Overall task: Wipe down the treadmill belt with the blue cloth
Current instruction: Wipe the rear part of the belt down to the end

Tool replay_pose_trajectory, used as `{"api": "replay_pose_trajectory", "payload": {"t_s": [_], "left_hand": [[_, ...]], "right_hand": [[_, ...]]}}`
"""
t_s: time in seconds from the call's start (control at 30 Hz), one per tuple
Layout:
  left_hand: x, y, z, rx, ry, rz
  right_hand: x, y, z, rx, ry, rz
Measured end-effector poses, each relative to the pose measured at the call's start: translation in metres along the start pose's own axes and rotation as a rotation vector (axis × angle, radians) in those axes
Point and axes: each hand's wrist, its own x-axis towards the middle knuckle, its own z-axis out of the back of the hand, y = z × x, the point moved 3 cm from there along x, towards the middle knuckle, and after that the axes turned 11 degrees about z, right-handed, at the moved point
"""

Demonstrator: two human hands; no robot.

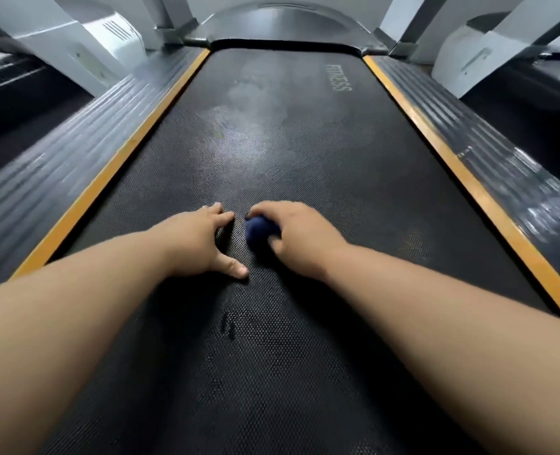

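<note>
Treadmill belt: a black, dimpled treadmill belt is seen running away from the camera, with a pale hazy patch on its far half.
Blue cloth: the blue cloth, bunched into a small wad, is held down on the belt near its middle, largely covered by the right hand.
Right hand: the right hand is laid over the cloth, knuckles up; its grip is clamped on the wad, fingers curled over the far side and thumb tucked against the near side.
Left hand: the left hand is set palm down on the belt just beside the cloth, apart from it; its grip is apart, fingers straight, thumb splayed, nothing held.
Lettering: the word FITNESS is printed on the belt's far right part.
Edge strips: an orange strip is seen along the left edge and the right edge of the belt.
Foot rails: ribbed grey rails are seen outside the strips, left and right.
Motor cover: a grey curved motor cover is seen at the belt's far end.
</note>
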Motion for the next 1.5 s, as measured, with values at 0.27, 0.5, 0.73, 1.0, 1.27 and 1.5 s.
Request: {"api": "replay_pose_trajectory", "payload": {"t_s": [0.27, 0.5, 0.73, 1.0, 1.27, 1.5], "left_hand": [[-0.003, 0.007, -0.005, -0.036, -0.021, 0.038], [-0.013, 0.001, -0.001, 0.034, -0.034, 0.012], [-0.035, 0.032, -0.007, 0.001, 0.009, 0.032], [-0.031, 0.031, -0.005, 0.034, -0.023, 0.009], [-0.029, 0.035, -0.008, -0.012, -0.032, 0.021], [-0.038, 0.046, 0.006, 0.071, 0.020, -0.037]], "right_hand": [[-0.015, -0.068, 0.041, -0.102, -0.158, -0.457], [-0.039, 0.020, -0.003, 0.069, -0.092, -0.037], [-0.040, -0.032, 0.027, -0.146, -0.162, -0.517], [-0.027, 0.049, -0.015, -0.019, 0.045, 0.021], [-0.007, 0.016, 0.000, -0.115, -0.058, -0.315], [-0.005, 0.029, -0.016, 0.049, -0.006, -0.064]]}}
